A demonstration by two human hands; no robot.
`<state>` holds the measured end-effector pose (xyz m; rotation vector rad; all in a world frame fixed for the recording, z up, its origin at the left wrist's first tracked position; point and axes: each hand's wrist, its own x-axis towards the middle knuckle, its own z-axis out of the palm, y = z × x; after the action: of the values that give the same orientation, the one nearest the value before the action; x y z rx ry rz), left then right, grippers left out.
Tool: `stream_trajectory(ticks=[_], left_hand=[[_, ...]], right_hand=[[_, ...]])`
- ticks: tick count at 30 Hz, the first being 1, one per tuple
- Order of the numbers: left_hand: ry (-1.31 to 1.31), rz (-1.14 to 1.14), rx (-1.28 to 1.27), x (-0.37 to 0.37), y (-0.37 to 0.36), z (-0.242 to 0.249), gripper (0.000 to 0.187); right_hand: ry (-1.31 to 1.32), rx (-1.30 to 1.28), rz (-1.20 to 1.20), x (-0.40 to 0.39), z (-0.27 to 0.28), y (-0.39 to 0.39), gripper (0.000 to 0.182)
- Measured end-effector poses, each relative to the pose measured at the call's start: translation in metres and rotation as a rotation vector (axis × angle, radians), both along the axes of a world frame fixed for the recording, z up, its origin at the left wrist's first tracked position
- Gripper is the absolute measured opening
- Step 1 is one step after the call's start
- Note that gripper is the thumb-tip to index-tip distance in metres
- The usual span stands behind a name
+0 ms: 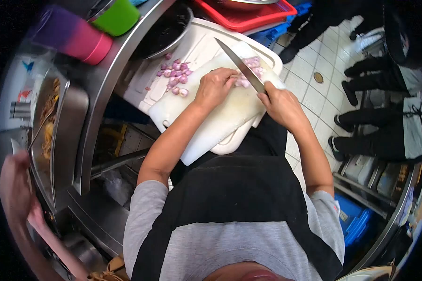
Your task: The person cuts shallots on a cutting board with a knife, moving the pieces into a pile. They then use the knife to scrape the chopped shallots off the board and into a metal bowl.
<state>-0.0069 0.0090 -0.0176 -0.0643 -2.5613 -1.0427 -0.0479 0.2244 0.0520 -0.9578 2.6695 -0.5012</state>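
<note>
My right hand (281, 105) is closed round the handle of a large knife (239, 63), whose blade points up and to the left over the white cutting board (211, 124). Beside the blade, my left hand (215, 86) has its fingers curled and pressed together at the board; what they hold, if anything, is hidden. Cut shallot pieces (252, 65) lie on the far side of the blade. Several whole peeled shallots (175, 75) are grouped left of my left hand, partly on the board and partly on the pale lid or tray (199, 42) beneath it.
A dark bowl (166, 33) and a red basket (244, 21) stand beyond the board. At left are a steel counter (98, 89), a purple-pink cup (72, 35), a green cup (115, 16), a food pan (70, 136) and another person's arms (18, 206). Other people's legs (375, 131) are at right.
</note>
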Motion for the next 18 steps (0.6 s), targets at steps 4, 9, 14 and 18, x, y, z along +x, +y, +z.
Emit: stream_trajectory(ticks=[4,9,14,18], left_hand=[[0.045,0.216,-0.088,0.009,-0.048,0.014,0.012],[-0.029,0.542,-0.226,0.015,-0.131,0.001,0.021],[-0.214,0.508,-0.469,0.009,-0.152,-0.001,0.032],[-0.568,0.426,-0.710,-0.010,-0.141,0.020,0.047]], right_hand=[[-0.117,0.066,0.034,0.019,-0.006,0.006,0.027],[-0.150,0.011,0.168,0.017,-0.022,0.003,0.028],[-0.136,0.002,0.057,0.001,-0.030,0.008,0.029],[-0.145,0.017,0.028,0.003,-0.031,0.007,0.028]])
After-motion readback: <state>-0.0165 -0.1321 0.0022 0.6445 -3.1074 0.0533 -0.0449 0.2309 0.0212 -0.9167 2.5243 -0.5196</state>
